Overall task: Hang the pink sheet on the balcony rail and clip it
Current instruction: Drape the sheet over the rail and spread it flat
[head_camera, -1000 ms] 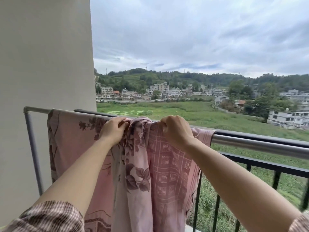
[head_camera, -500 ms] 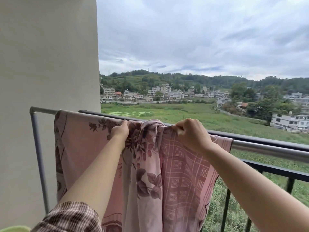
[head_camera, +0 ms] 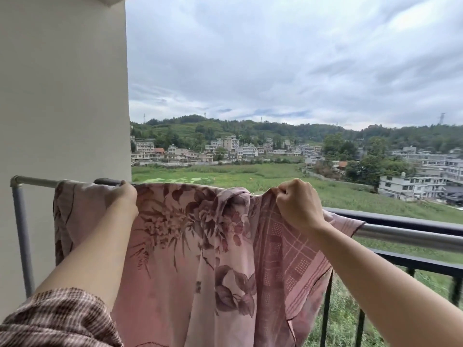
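Balcony rail (head_camera: 411,236): both hands, left (head_camera: 122,196) and right (head_camera: 295,206), pinch the sheet (head_camera: 190,246), spreading it; clipping comes next.

One pink sheet (head_camera: 190,246), one rail (head_camera: 400,236), two hands (head_camera: 297,206)

The pink sheet (head_camera: 190,246) is hanging over the silver rail (head_camera: 406,236), with a black railing (head_camera: 400,221) running just behind it. The left hand (head_camera: 122,199) is gripping the sheet's top edge near the wall (head_camera: 62,96), while the right hand (head_camera: 295,206) is pinching a bunched fold of it, fingers (head_camera: 283,194) curled tight.
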